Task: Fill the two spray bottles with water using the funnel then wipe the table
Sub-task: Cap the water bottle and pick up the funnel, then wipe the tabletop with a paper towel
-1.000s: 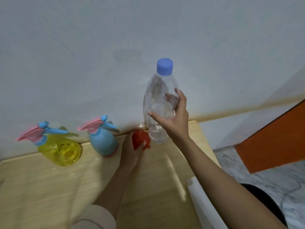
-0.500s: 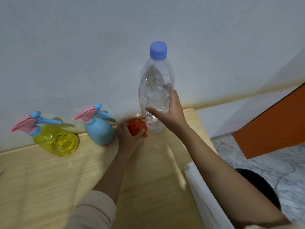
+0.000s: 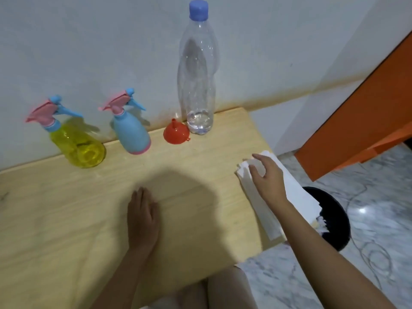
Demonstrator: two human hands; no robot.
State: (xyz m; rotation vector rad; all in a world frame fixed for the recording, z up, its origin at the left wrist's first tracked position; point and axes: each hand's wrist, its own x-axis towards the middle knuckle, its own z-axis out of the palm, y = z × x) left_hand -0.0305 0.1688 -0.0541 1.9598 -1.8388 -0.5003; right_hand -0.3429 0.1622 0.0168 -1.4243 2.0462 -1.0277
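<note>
A yellow spray bottle (image 3: 78, 146) and a blue spray bottle (image 3: 131, 132), both with pink-and-blue trigger heads, stand at the back of the wooden table (image 3: 66, 219). A red funnel (image 3: 176, 134) lies mouth down beside a tall clear water bottle (image 3: 198, 85) with a blue cap and a little water at its bottom. My left hand (image 3: 142, 217) rests flat on the table, fingers straight. My right hand (image 3: 266, 175) curls its fingers over the top of a white tissue stack (image 3: 296, 197) at the table's right edge.
A white wall runs right behind the bottles. A black bin (image 3: 332, 219) with white paper in it stands on the marble floor to the right of the table. An orange panel (image 3: 361, 121) leans at the far right. My knees show at the bottom.
My right hand let go of the water bottle and moved to the tissue stack. My left hand released the funnel and came back to lie flat on the table.
</note>
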